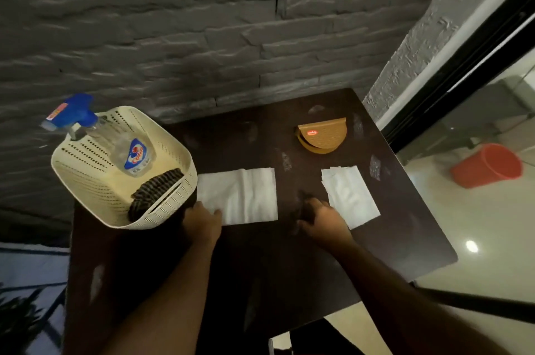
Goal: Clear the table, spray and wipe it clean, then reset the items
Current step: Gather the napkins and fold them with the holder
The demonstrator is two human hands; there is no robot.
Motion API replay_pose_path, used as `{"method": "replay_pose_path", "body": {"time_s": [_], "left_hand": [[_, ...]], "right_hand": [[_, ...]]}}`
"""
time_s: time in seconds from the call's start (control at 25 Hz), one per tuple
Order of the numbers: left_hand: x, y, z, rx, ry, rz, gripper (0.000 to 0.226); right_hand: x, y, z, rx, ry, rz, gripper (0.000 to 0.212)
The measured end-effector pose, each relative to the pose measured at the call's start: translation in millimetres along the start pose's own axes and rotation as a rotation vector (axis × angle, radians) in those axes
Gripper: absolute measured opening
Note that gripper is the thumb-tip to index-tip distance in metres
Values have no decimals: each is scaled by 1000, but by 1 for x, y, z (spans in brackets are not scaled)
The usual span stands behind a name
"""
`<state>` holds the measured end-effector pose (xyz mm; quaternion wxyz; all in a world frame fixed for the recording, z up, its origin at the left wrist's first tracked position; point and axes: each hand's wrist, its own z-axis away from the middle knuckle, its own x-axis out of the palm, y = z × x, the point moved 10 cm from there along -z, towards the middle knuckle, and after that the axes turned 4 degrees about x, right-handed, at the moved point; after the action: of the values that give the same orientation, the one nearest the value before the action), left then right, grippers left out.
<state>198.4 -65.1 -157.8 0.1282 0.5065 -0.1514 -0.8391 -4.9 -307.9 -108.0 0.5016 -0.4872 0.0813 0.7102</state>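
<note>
Resting left hand (pixel 202 221) fingers on left napkin (pixel 240 198) edge, right hand (pixel 321 218) fingers curled, contact unclear

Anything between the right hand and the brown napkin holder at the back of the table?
Nothing visible does. The right hand rests beside the right napkin, and only bare table lies between it and the napkin holder. The napkin lies off to the right of that path.

Basket (pixel 173 195) blocks the table's (pixel 260 268) left edge; two napkins (pixel 240 198) lie flat mid-table; holder (pixel 321 134) stands at rear right; near half open for passage.
</note>
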Motion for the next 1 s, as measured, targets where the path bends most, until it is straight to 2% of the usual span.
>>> {"method": "replay_pose_path", "body": {"time_s": [0.12,0.28,0.44,0.56,0.64,0.68,0.8,0.88,1.0], "left_hand": [[8,-6,-7,-124,-2,67,57],[21,-6,-20,-158,13,186,55],[43,-3,-17,-178,-69,411,32],[71,5,9,-258,-266,797,22],[89,6,28,-296,-413,889,25],[91,3,34,-305,-413,879,25],[79,-19,34,-277,-243,723,25],[66,-32,33,-267,-120,551,36],[31,-28,41,-232,166,301,50]], "right_hand": [[-6,16,-2,36,6,28,49],[-30,45,-18,95,67,56,56],[-61,94,-39,218,164,23,49],[-73,137,-52,321,230,-53,43],[-72,160,-62,350,235,-67,43],[-71,168,-66,366,227,-76,43],[-68,185,-81,386,192,-98,42],[-65,188,-87,402,175,-111,40],[-57,184,-88,416,140,-157,44]]}}
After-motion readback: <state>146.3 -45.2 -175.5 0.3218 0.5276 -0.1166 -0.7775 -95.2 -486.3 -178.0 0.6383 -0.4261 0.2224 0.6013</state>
